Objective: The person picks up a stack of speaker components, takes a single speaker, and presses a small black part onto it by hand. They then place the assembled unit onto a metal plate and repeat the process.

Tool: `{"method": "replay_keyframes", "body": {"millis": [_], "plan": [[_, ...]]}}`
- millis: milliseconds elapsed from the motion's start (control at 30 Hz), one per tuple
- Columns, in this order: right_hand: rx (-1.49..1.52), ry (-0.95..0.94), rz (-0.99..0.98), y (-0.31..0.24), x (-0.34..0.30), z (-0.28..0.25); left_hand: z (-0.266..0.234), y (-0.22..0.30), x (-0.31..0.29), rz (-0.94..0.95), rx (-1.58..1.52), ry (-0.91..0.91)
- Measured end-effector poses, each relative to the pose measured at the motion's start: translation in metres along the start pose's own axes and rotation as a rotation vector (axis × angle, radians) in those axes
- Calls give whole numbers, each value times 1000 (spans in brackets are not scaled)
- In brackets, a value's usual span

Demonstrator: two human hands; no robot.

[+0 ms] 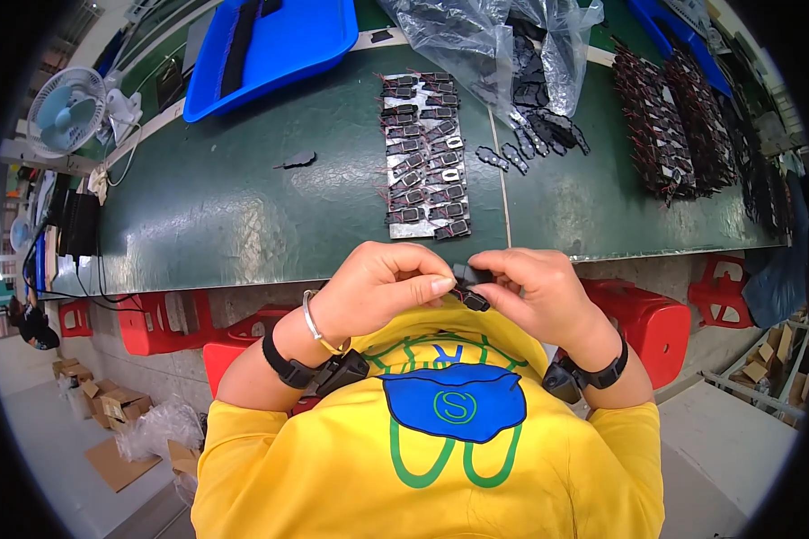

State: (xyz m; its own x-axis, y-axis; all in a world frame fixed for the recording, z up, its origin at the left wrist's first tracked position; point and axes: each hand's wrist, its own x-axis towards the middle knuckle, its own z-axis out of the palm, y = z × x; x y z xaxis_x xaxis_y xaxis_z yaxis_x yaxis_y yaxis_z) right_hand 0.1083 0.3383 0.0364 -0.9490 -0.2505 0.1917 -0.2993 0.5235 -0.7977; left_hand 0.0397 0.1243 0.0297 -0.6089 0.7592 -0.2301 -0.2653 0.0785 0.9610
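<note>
Just off the table's near edge, in front of my chest, my two hands meet over a small black part with thin wires (472, 299), which looks like a small speaker module. My left hand (388, 286) pinches its left side between thumb and forefinger. On the other side, my right hand (532, 289) grips it with thumb and fingers. A flat dark square piece (464, 272) shows between the fingertips; whether it belongs to the part I cannot tell. Straight ahead lies a pale strip (410, 231) bearing two columns of similar black modules (408, 160) with red wires.
A blue tray (333, 45) stands back left, and a clear plastic bag (449, 36) with black parts (548, 130) spilling out lies back right. Stacked wired modules (652, 126) fill the right. A loose black piece (298, 160) lies left. Red stools (643, 328) stand below the table edge.
</note>
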Motion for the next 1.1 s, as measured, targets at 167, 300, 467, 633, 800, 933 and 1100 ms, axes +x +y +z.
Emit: {"method": "replay_keyframes", "body": {"millis": [167,300,467,633,800,933,1100], "plan": [[36,191,49,-3,-3,-9,0,4,-1,-90,-125,80],[-110,245,-124,-14,-7,-1,3,3,3,-77,-103,146],[-293,257,-250,-15,-2,12,10,1,5,-8,1,201],[-297,293,-266,-9,0,17,11,0,5,10,-5,191],[-291,305,-265,-7,0,18,9,-2,5,-53,-167,171],[-278,314,-253,-7,0,19,10,-4,3,-35,-181,171],[-299,311,-265,-8,-1,17,12,-4,-1,28,-146,172]]}}
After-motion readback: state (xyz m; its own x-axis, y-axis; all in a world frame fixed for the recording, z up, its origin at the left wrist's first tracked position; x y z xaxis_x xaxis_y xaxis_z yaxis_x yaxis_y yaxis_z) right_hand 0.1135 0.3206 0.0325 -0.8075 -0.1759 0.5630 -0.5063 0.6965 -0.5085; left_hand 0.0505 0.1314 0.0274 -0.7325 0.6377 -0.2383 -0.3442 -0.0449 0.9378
